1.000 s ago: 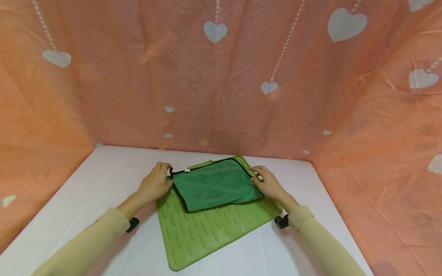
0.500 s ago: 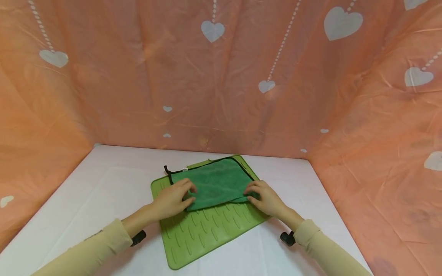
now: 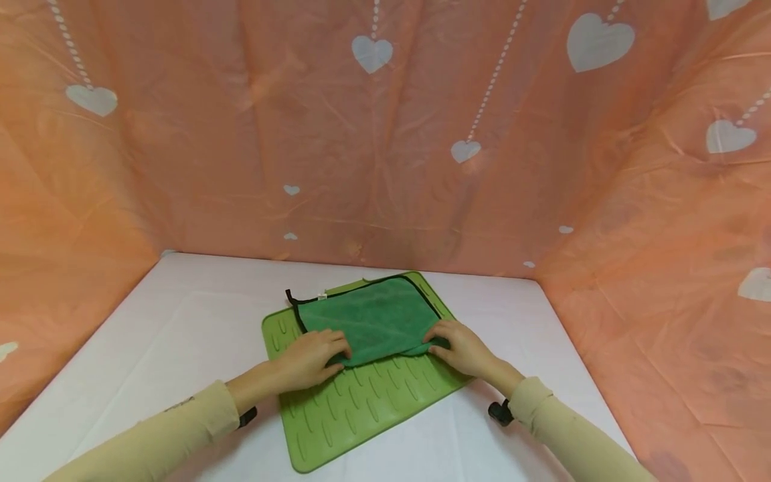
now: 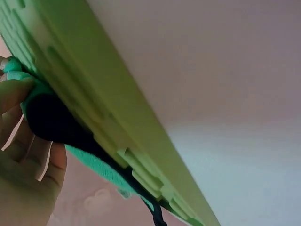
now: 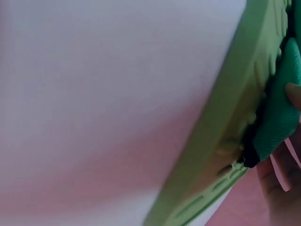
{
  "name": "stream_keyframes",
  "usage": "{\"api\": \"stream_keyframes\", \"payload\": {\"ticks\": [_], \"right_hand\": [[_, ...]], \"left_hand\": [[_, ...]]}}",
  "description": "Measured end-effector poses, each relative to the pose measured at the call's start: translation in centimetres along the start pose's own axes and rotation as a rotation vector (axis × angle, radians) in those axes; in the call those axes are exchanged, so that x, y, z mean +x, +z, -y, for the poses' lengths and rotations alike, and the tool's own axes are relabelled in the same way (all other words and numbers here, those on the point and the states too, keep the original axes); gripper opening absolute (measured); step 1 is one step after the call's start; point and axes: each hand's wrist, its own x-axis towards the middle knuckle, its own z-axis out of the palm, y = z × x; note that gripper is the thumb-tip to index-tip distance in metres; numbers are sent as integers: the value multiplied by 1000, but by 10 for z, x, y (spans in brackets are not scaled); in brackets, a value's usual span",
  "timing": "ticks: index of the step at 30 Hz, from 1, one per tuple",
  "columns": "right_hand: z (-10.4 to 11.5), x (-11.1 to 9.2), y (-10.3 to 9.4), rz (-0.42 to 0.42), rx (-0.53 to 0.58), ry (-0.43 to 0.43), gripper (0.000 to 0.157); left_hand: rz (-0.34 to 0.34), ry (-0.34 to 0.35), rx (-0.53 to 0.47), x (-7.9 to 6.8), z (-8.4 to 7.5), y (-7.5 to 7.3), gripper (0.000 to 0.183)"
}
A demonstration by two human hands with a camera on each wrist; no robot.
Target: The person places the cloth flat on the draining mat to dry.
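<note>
Currently pinches green cloth [image 3: 370, 314] along its near edge with curled left hand [image 3: 310, 358] and right hand [image 3: 462, 348], spaced apart, presumably to control both ends atop ribbed mat [image 3: 337, 425].

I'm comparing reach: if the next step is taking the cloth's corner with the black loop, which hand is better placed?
Probably the left hand: it pinches the green cloth nearer the black loop, while the right hand pinches it near the opposite end. Either may need to regrip.
</note>
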Motion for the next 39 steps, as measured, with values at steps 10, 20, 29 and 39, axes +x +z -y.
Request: {"api": "stream_keyframes", "payload": {"ticks": [10, 20, 29, 39], "right_hand": [[-3, 24, -19, -90, 115, 59, 19], [-16, 61, -9, -181, 192, 217, 24], [-31, 78, 10, -131, 230, 326, 24], [-34, 78, 15, -85, 141, 282, 28]], "left_hand": [[-86, -156, -191, 8, 18, -21, 18], [-114, -336, -353, 26, 53, -28, 21], [-24, -468, -295, 34, 82, -10, 17], [-34, -457, -152, 38, 83, -3, 17]]}}
